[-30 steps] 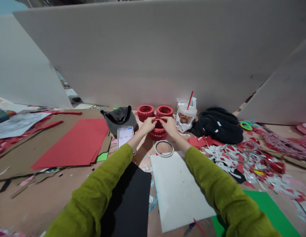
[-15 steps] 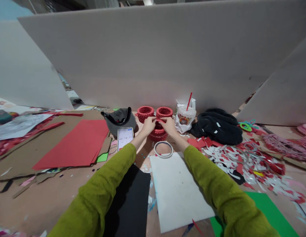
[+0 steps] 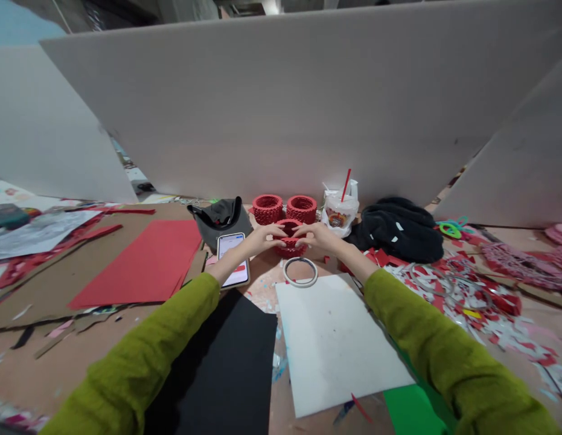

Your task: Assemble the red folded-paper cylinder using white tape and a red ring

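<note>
The red paper ring (image 3: 290,249) is partly hidden by the left hand (image 3: 263,240) and right hand (image 3: 319,237); the black card (image 3: 208,374) is cut off by the lower edge, and the scraps (image 3: 13,414) at bottom left are blurred.

Red paper rings (image 3: 267,209), latticed; olive-green sleeves (image 3: 425,338); white sheet (image 3: 339,344); black sheet (image 3: 217,362).

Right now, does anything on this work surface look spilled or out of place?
Yes: red and white paper scraps lie strewn across the surface right of the white sheet, up to the black fabric bundle. They look spilled, unlike the stacked red paper sheets.
</note>
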Action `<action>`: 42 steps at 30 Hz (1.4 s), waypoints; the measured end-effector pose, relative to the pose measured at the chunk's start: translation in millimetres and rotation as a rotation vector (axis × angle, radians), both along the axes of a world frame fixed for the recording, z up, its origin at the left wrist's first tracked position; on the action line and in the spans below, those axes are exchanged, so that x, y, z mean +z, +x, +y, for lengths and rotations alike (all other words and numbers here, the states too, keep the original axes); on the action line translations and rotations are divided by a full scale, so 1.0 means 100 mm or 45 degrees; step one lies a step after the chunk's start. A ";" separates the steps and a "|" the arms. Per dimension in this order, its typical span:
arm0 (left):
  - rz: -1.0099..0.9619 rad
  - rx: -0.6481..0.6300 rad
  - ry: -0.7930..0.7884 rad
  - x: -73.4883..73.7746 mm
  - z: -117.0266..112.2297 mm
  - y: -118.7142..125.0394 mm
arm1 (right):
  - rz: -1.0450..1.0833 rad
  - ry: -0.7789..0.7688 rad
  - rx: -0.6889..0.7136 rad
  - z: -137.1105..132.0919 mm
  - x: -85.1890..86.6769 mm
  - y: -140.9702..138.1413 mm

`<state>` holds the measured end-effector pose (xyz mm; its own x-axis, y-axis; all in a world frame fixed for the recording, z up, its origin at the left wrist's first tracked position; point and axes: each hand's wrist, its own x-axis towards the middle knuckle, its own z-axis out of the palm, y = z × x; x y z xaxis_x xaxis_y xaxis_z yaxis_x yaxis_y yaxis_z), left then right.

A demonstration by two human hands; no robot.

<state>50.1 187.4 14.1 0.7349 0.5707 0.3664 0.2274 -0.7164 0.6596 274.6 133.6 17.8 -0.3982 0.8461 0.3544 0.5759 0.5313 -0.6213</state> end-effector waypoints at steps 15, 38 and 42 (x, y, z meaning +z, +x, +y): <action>-0.178 0.532 0.086 0.00 0.13 0.43 | 0.239 0.189 -0.512 0.23 0.06 -0.18; -0.167 0.609 -0.435 -0.10 0.27 0.57 | 0.433 -0.084 -0.669 0.47 -0.10 -0.25; -0.445 0.643 -0.653 -0.15 0.19 0.54 | 0.574 -0.170 -0.691 0.35 -0.23 -0.22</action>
<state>104.1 206.8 -0.7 0.2336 0.9637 0.1291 0.1625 -0.1696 0.9720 253.0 168.9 -5.4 0.2518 0.9308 0.2650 0.4094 0.1457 -0.9007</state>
